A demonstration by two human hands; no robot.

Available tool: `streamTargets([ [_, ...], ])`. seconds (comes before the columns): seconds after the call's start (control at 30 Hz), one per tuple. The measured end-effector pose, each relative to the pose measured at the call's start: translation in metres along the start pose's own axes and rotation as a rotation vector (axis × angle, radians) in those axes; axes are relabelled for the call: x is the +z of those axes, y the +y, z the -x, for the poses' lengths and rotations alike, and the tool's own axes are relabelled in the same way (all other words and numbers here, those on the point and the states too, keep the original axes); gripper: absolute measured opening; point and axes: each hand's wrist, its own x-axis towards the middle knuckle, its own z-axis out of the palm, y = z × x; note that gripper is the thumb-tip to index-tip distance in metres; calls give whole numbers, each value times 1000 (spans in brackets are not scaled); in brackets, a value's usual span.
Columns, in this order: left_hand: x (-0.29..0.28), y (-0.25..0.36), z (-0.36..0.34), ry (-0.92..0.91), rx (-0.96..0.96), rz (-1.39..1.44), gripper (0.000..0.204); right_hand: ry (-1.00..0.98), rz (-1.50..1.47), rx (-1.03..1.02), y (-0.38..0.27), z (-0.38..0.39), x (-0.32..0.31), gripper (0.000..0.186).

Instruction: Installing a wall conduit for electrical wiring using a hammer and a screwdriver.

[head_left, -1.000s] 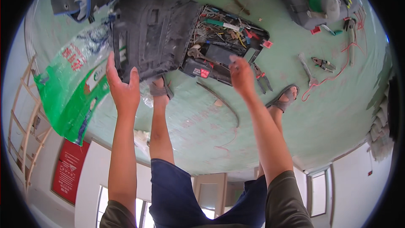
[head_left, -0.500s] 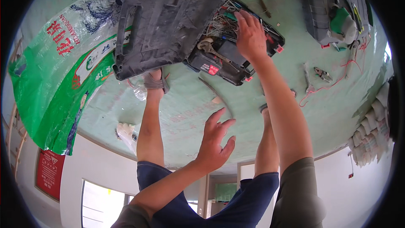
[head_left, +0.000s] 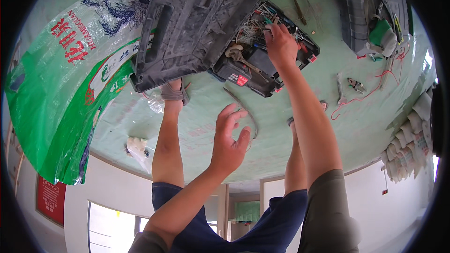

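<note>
My right hand (head_left: pixel 281 47) is down in the open black toolbox (head_left: pixel 233 72), its bent fingers among loose screws and small pieces (head_left: pixel 251 32); what they grip is too small to make out. A wrench (head_left: pixel 239 56) lies beside that compartment. The toolbox lid (head_left: pixel 185 28) is swung open to the left. My left hand (head_left: pixel 228 138) is raised below the box, fingers loosely curved and apart, holding nothing.
A green and white plastic sack (head_left: pixel 47 112) lies at left. A second dark case (head_left: pixel 351 9) with tools stands at upper right. Pliers (head_left: pixel 356 85), a metal tool (head_left: pixel 341 91) and red wire (head_left: pixel 370 94) lie on the green floor covering (head_left: pixel 304 89). My feet are near the toolbox.
My left hand has let go of the lid and moved down and right. My right hand has moved up into the screw compartment, its fingers now more bent.
</note>
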Motion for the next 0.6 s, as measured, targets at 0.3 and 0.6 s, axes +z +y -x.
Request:
streamTargets([
  [0.3,-14,1,-14,60,-169,186,29,-84,125,5,-10,-20,-5,17],
  [0.6,-20,15,-22,-11,-362,815,52,-365,-717,27,-82,124,-83,6],
])
